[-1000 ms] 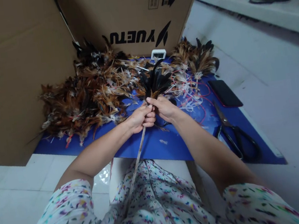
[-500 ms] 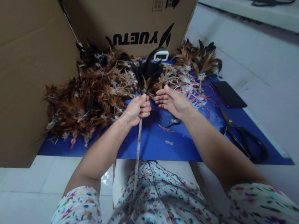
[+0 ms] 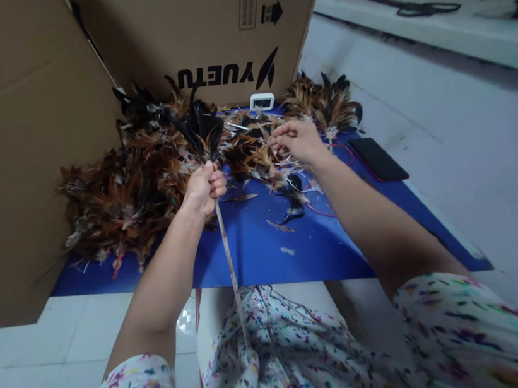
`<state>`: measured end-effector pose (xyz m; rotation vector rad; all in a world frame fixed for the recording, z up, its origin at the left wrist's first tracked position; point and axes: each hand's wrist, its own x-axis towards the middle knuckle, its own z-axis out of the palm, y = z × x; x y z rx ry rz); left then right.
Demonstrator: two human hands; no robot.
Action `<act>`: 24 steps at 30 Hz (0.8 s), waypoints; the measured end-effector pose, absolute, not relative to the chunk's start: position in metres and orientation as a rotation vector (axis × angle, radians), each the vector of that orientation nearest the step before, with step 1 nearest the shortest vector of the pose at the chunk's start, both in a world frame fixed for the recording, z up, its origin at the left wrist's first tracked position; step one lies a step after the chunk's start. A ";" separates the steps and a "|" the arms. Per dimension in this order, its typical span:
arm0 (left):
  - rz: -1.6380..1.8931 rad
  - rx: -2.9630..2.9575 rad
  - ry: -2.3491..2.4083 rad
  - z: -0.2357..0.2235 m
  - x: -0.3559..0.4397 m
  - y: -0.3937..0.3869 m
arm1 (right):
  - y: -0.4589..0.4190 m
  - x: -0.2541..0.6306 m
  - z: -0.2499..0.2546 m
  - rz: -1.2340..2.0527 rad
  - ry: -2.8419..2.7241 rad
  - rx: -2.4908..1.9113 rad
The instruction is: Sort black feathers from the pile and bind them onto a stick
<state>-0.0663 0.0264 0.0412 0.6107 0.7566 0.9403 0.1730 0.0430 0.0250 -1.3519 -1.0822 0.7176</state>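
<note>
My left hand (image 3: 203, 188) is closed around a thin pale stick (image 3: 229, 265) that runs down to my lap. A tuft of black feathers (image 3: 201, 128) stands up from the top of that fist. My right hand (image 3: 297, 141) reaches forward to the heap of brown feathers and white strings (image 3: 253, 150) on the blue mat (image 3: 265, 244), fingers curled and pinching at the strands; what it grips is too small to make out.
A large pile of brown and black feathers (image 3: 119, 187) lies at the left on the mat. Cardboard boxes (image 3: 199, 30) stand behind and to the left. A small white device (image 3: 261, 101) and a black phone (image 3: 377, 158) rest on the mat. White tiled floor surrounds it.
My right hand left the feather bundle and moved forward and right to the feather heap. My left hand stayed shut on the stick. The view shifted, hiding the scissors.
</note>
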 end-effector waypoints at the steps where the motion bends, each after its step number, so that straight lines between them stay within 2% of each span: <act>1: 0.938 0.619 0.756 0.040 -0.066 0.027 | 0.056 0.176 0.024 0.686 -1.129 -1.388; 6: 0.922 0.654 0.764 0.031 -0.062 0.027 | 0.113 0.185 0.018 0.477 -1.362 -1.543; 14: 0.793 0.610 0.824 0.011 -0.050 0.029 | 0.146 0.134 0.057 0.059 -1.605 -1.292; 19: 0.765 0.599 0.801 0.007 -0.049 0.034 | 0.167 0.075 0.078 0.111 -1.877 -1.274; 24: 0.706 0.566 0.767 0.003 -0.046 0.035 | 0.206 0.015 0.078 0.192 -2.142 -1.420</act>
